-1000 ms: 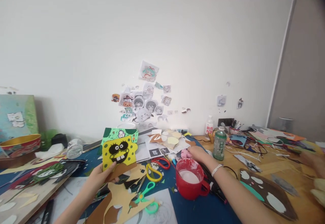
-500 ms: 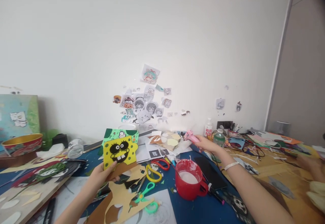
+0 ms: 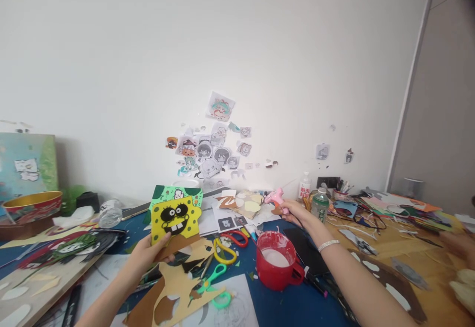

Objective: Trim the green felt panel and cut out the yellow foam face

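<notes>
My left hand [image 3: 154, 249] grips the lower edge of a yellow cartoon cutout [image 3: 187, 213] with black-rimmed eyes, a toothy grin and a brown bottom strip. Behind it stands a green patterned piece [image 3: 176, 193]. At the right, my right hand [image 3: 293, 213] is closed around a pink glue gun [image 3: 274, 197], its nozzle pointing left. Below that hand a red mug [image 3: 274, 267] holds whitish liquid. Red-and-yellow scissors [image 3: 225, 248] and green scissors [image 3: 213, 285] lie between my hands, beside tan paper scraps [image 3: 178, 287].
Drawings [image 3: 221, 156] are stuck on the white wall. A green-labelled bottle [image 3: 320, 205] and a white bottle [image 3: 305, 186] stand at the back right. Cut paper [image 3: 404, 203] is piled further right, near another person's hand [image 3: 454, 243]. A red-and-gold bowl [image 3: 33, 207] is at the left.
My right hand has turned the pink glue gun from a slanting hold to one with its nozzle pointing left, and the right forearm has shifted slightly left. My left hand has hardly moved.
</notes>
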Available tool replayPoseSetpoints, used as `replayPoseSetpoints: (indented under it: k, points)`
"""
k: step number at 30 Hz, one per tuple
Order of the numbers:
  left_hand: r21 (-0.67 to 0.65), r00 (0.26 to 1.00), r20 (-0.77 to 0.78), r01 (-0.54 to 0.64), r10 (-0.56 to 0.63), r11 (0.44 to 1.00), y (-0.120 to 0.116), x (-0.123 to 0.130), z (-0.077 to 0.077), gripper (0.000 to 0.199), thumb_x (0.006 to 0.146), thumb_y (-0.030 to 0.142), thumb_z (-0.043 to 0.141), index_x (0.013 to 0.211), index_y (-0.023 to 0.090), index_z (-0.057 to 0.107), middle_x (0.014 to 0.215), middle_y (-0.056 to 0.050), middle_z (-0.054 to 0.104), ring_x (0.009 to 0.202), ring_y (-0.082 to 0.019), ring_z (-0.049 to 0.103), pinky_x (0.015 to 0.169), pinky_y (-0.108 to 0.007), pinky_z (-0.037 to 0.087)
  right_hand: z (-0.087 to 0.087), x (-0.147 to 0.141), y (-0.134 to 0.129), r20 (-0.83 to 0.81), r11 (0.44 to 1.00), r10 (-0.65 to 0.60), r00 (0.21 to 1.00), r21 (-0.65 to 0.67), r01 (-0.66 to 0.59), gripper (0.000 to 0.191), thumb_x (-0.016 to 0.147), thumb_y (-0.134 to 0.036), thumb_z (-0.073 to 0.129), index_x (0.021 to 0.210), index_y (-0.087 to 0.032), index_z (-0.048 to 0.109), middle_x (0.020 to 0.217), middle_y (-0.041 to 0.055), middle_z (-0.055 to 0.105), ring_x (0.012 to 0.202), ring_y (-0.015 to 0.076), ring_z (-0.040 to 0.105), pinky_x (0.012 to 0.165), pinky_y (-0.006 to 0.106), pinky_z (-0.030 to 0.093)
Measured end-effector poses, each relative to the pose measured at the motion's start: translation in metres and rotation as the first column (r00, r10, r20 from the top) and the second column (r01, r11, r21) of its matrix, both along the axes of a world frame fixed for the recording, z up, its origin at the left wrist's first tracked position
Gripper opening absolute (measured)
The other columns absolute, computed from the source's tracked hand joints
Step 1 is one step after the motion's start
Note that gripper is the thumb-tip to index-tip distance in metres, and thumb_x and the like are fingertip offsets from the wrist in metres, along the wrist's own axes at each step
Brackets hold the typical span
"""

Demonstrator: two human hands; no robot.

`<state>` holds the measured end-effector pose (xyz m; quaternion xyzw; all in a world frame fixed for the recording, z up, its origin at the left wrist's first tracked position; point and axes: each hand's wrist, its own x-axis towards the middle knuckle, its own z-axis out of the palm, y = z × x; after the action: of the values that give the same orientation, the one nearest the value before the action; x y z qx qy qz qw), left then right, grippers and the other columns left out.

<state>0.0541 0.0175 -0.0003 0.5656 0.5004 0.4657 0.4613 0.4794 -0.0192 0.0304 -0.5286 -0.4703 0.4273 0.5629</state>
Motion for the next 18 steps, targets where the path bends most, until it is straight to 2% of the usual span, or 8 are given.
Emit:
replayPoseSetpoints:
  k: [2, 4, 7, 9, 10, 12, 14, 18]
  points:
    - [-0.011, 1.0, -0.021, -0.011, 0.011, 1.0, 0.001, 0.0, 0.0, 0.052, 0.062, 0.061, 0.059, 0.089, 0.018, 0.051, 0.065, -0.004, 0.069, 0.056, -0.022, 0.067, 0.063, -0.034, 0.057, 0.001, -0.006, -0.002, -0.043, 1.0, 0.008, 0.999, 0.013, -0.007, 0.018, 0.088, -0.029, 0.051, 0.088, -0.012, 0.057, 0.075, -0.0012, 0.058, 0.055, 0.0072, 0.054, 0.049, 0.02, 0.046]
    - [-0.005, 0.992, -0.128, 0.01, -0.01, 1.0, 0.003, -0.001, -0.002, 0.051, 0.066, 0.061, 0.055, 0.093, 0.018, 0.049, 0.071, -0.005, 0.07, 0.058, -0.022, 0.068, 0.061, -0.033, 0.057, 0.005, -0.012, -0.006, -0.087, 0.999, 0.017, 0.996, 0.046, -0.013, 0.019, 0.088, -0.03, 0.05, 0.087, -0.012, 0.057, 0.075, -0.001, 0.058, 0.056, 0.0075, 0.054, 0.05, 0.021, 0.046]
    - [0.019, 0.943, -0.329, 0.061, -0.051, 0.998, 0.01, -0.003, -0.009, 0.046, 0.07, 0.056, 0.05, 0.095, 0.017, 0.047, 0.06, -0.004, 0.068, 0.051, -0.025, 0.067, 0.05, -0.034, 0.053, 0.013, -0.023, -0.012, -0.133, 0.995, 0.034, 0.991, 0.1, -0.021, 0.021, 0.089, -0.031, 0.049, 0.083, -0.013, 0.056, 0.07, -0.0028, 0.056, 0.054, 0.0074, 0.053, 0.05, 0.021, 0.045]
    - [0.051, 0.904, -0.427, 0.032, -0.007, 0.998, 0.016, -0.006, -0.015, 0.049, 0.068, 0.052, 0.051, 0.099, 0.014, 0.047, 0.054, -0.006, 0.066, 0.047, -0.03, 0.064, 0.045, -0.037, 0.05, 0.018, -0.032, -0.018, -0.141, 0.99, 0.06, 0.988, 0.135, -0.041, 0.02, 0.088, -0.03, 0.05, 0.079, -0.013, 0.055, 0.066, -0.0041, 0.053, 0.053, 0.0075, 0.051, 0.05, 0.022, 0.044]
    - [0.08, 0.879, -0.477, 0.006, 0.032, 0.997, 0.018, -0.008, -0.017, 0.052, 0.066, 0.051, 0.052, 0.101, 0.013, 0.047, 0.06, -0.01, 0.068, 0.052, -0.033, 0.065, 0.048, -0.039, 0.049, 0.02, -0.037, -0.021, -0.139, 0.987, 0.076, 0.987, 0.153, -0.054, 0.018, 0.086, -0.03, 0.051, 0.077, -0.014, 0.054, 0.064, -0.0048, 0.052, 0.053, 0.0077, 0.051, 0.051, 0.022, 0.043]
    - [0.146, 0.812, -0.572, -0.04, 0.117, 0.989, 0.021, -0.011, -0.019, 0.058, 0.064, 0.05, 0.053, 0.105, 0.01, 0.048, 0.084, -0.022, 0.068, 0.075, -0.041, 0.065, 0.059, -0.043, 0.048, 0.02, -0.048, -0.029, -0.127, 0.977, 0.11, 0.986, 0.195, -0.084, 0.015, 0.081, -0.029, 0.056, 0.076, -0.016, 0.052, 0.062, -0.0053, 0.051, 0.053, 0.0086, 0.05, 0.051, 0.022, 0.041]
    - [0.192, 0.736, -0.652, -0.069, 0.18, 0.979, 0.021, -0.015, -0.018, 0.061, 0.064, 0.053, 0.052, 0.107, 0.009, 0.049, 0.1, -0.027, 0.063, 0.094, -0.046, 0.059, 0.068, -0.046, 0.046, 0.016, -0.058, -0.036, -0.116, 0.967, 0.134, 0.984, 0.233, -0.104, 0.015, 0.072, -0.03, 0.06, 0.076, -0.019, 0.051, 0.06, -0.0054, 0.051, 0.051, 0.0097, 0.049, 0.051, 0.023, 0.04]
    - [0.265, 0.57, -0.777, -0.087, 0.266, 0.96, 0.01, -0.017, -0.01, 0.068, 0.071, 0.059, 0.039, 0.117, 0.01, 0.045, 0.1, -0.025, 0.062, 0.095, -0.046, 0.057, 0.069, -0.048, 0.043, 0.001, -0.064, -0.042, -0.119, 0.951, 0.176, 0.977, 0.276, -0.138, 0.019, 0.065, -0.033, 0.061, 0.075, -0.021, 0.049, 0.057, -0.0051, 0.051, 0.046, 0.0103, 0.045, 0.049, 0.024, 0.035]
